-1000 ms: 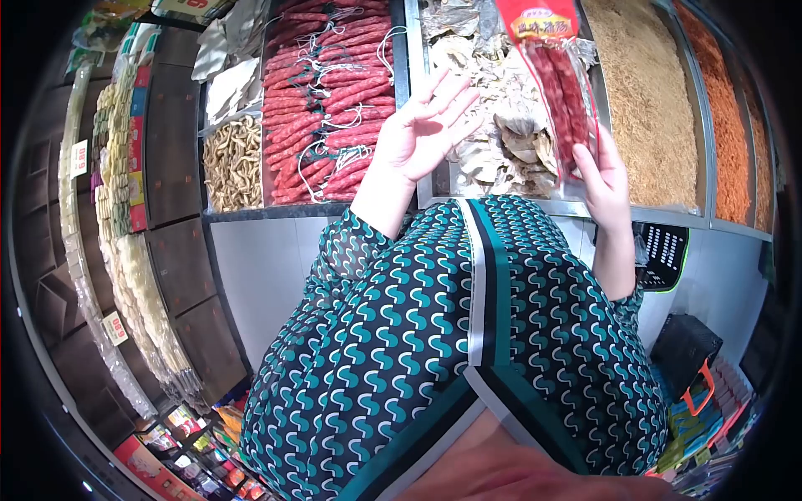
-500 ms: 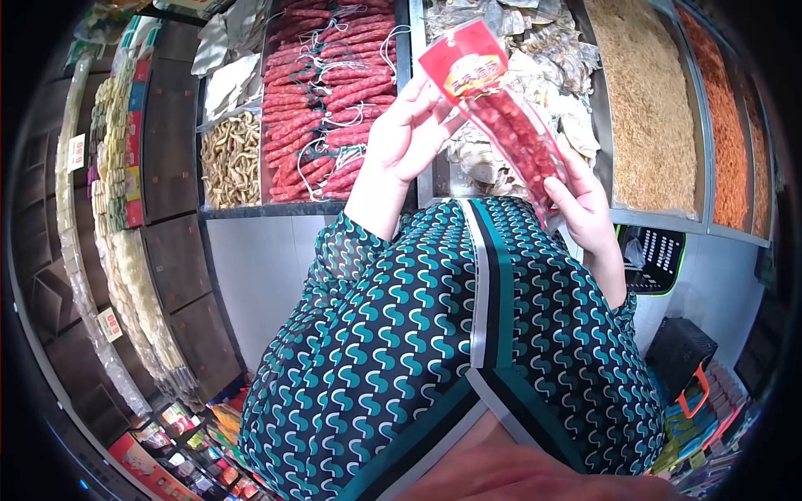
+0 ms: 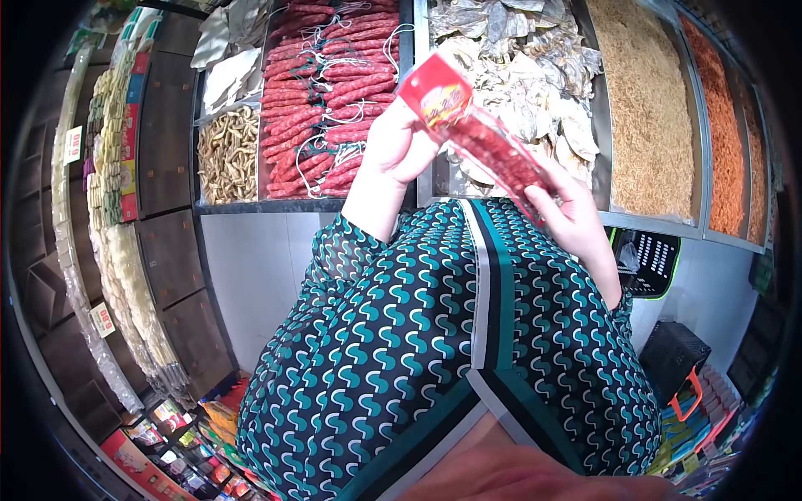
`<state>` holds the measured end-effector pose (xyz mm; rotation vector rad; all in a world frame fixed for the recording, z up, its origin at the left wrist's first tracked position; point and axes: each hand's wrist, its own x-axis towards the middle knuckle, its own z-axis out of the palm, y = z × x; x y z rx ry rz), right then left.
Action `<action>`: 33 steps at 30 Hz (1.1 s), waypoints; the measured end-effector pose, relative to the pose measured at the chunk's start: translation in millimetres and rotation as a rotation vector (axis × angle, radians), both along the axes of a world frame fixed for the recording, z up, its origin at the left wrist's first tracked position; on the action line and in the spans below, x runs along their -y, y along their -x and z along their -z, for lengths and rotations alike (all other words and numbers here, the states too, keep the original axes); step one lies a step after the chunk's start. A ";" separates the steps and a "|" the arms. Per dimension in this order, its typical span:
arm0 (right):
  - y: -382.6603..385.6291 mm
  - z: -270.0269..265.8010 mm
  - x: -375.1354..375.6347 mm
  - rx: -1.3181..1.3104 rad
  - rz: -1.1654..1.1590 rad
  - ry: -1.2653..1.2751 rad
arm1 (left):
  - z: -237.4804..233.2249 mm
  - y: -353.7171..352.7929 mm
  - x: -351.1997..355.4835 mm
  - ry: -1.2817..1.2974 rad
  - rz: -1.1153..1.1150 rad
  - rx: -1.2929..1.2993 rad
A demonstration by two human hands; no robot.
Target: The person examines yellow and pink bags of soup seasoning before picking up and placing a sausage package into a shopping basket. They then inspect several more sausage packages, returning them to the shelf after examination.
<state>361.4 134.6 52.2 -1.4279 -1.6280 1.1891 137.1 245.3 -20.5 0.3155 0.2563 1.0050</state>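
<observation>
A clear packet of red sausages (image 3: 493, 149) with a red and yellow header is tilted in front of my chest, its header up and to the left. My right hand (image 3: 566, 209) grips the lower end, thumb on the front and fingers behind. At the header's left edge is my left hand (image 3: 399, 142), its fingertips partly hidden behind the packet. Beyond it, loose red sausages (image 3: 330, 92) tied with strings fill one bin, and flat dried fish (image 3: 535, 75) lie in the bin behind the packet.
Bins of tan shreds (image 3: 647, 117), orange shreds (image 3: 718, 125) and small brown dried pieces (image 3: 227, 157) line the counter. A black basket (image 3: 652, 260) sits below at the right. Packaged goods with price tags (image 3: 103, 319) hang along the left side.
The packet has moved down and to the left and lies at a flatter tilt. Both hands have shifted slightly with it.
</observation>
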 end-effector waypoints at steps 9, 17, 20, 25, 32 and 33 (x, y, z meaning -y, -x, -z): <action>3.7 1.8 1.3 -0.158 0.111 -0.031 | 10.8 -1.7 2.4 0.032 0.009 0.059; -2.9 7.2 2.8 -0.347 0.158 0.018 | 34.5 4.4 6.8 0.022 0.005 0.155; 2.0 -3.9 0.3 -0.070 -0.060 0.105 | 10.0 -0.4 7.7 0.044 -0.002 0.073; 8.8 1.6 2.1 -0.182 0.091 -0.061 | 10.5 2.1 11.0 0.125 -0.045 -0.037; -1.9 10.3 0.3 -0.435 0.212 0.018 | 26.6 1.9 7.3 0.043 -0.117 0.235; -1.1 10.6 3.9 -0.404 0.169 0.059 | 25.2 0.9 7.2 0.032 -0.131 0.269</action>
